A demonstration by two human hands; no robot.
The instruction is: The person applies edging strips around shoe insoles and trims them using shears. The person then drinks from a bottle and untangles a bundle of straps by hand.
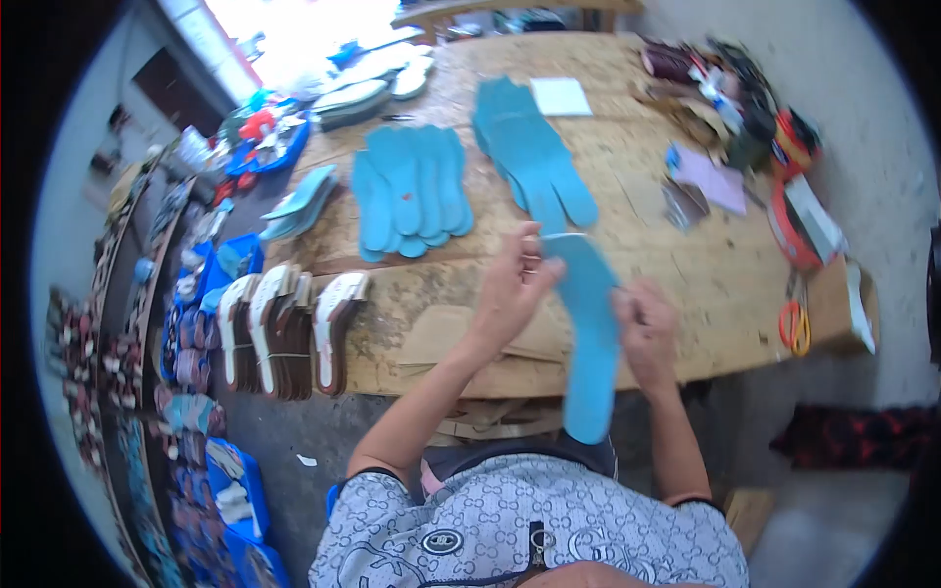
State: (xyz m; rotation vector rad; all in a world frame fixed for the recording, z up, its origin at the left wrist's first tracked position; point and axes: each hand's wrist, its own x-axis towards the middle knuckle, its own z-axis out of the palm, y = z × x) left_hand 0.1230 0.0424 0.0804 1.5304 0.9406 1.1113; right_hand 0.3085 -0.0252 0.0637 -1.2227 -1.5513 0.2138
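Observation:
A long blue insole hangs over the table's front edge, its narrow end pointing down toward my lap. My left hand pinches it near the wide upper end, thumb on its face. At the opposite edge, my right hand is closed with curled fingers against the insole's side; slight blur softens this hand. A thin white line shows along the insole's top edge. Just beyond, a fanned stack of blue insoles lies on the table, and a second fanned group of blue insoles is to its left.
Brown-and-white insole stacks stand at the table's left front edge. Tan flat sheets lie by my left forearm. On the right are orange-handled scissors, a cardboard box and piled scraps. Blue bins line the left.

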